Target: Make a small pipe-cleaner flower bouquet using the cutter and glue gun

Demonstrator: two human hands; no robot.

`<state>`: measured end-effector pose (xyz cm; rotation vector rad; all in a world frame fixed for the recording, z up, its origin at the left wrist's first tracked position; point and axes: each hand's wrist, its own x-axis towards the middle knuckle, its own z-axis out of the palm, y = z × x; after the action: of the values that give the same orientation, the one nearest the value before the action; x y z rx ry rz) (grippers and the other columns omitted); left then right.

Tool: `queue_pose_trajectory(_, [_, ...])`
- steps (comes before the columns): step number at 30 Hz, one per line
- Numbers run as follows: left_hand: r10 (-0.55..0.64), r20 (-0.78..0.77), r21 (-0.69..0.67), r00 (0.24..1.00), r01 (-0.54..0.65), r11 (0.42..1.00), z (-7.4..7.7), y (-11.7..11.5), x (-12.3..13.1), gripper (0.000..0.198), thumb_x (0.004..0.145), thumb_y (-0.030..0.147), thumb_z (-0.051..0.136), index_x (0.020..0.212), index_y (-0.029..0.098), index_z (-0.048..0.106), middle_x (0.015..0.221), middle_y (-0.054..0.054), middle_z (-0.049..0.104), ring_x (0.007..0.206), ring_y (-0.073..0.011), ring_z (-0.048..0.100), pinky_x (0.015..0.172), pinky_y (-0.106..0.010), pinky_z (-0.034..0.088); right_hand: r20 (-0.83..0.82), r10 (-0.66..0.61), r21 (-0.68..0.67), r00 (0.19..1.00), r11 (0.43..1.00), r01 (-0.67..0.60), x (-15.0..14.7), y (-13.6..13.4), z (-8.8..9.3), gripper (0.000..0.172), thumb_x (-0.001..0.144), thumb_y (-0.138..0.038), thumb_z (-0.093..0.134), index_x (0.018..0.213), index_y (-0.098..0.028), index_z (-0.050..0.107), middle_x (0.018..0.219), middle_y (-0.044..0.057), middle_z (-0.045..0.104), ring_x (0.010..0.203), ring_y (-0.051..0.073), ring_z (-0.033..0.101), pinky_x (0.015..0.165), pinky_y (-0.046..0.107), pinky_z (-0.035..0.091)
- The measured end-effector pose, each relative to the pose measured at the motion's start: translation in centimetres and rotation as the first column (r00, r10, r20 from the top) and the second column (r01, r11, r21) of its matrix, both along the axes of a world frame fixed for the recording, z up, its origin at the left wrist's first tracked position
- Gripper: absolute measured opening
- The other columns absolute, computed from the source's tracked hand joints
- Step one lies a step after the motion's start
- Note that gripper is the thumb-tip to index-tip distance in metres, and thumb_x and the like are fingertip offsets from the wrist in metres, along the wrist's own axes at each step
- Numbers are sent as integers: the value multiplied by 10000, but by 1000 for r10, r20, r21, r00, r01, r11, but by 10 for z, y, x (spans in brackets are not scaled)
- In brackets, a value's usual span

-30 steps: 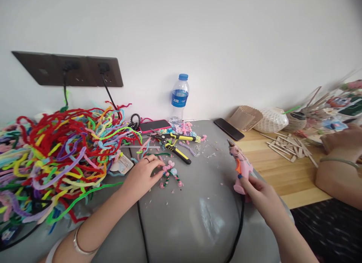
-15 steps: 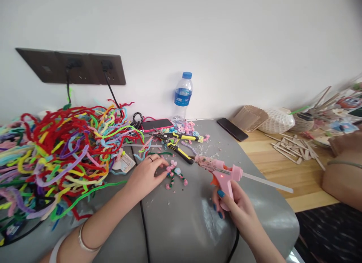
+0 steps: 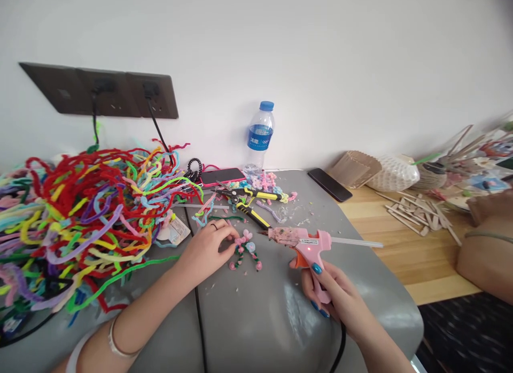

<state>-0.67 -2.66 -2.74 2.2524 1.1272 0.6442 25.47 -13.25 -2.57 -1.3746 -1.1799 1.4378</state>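
Note:
My right hand is wrapped round the handle of a pink hot glue gun. A clear glue stick juts from its back end, and its nozzle points left over the grey table. At the left of the nozzle, my left hand pinches the edge of a small pipe-cleaner flower piece. That piece has pink and pale blue blossoms with green-and-pink stems curling downward, and it lies on or close to the table. Yellow-and-black pliers rest open just behind it.
A heap of coloured pipe cleaners covers the left side. A water bottle, a pink-edged phone and a black phone are at the back. Wooden sticks lie right, beside another person's arm.
The glue gun has moved left and tilted level, bringing its nozzle nearer the flower piece. The flower piece has turned slightly in my left fingers, its stems now pointing more downward.

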Motion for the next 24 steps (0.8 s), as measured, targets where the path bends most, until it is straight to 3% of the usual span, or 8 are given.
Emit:
queue_pose_trajectory(8, [-119,-14,-9,993,119,993,-2,4,-6,131,897,170,543,918,228,658,931,-27,647,946,-200,617,799,-305,467,90,33,10,995,999,-34,-9,-15,-4,465,951,-610,422,943,-173,581,500,-55,463,405,87,333,416,218,282])
queue_pose_trajectory(15, [-129,-35,-28,991,128,991,-1,4,-5,101,898,169,566,897,228,648,922,-16,645,972,-203,602,804,-297,452,197,42,39,979,998,-51,-14,-15,-2,469,958,-602,417,859,-176,587,492,-37,471,437,98,351,450,236,296])
queue_pose_trajectory(24, [-136,-19,-12,991,135,991,-2,4,-6,95,884,142,586,886,214,647,927,-16,653,970,-197,599,822,-300,457,281,73,48,957,995,-90,-14,-18,-8,510,961,-612,399,681,-194,484,500,-32,455,462,95,346,477,242,285])
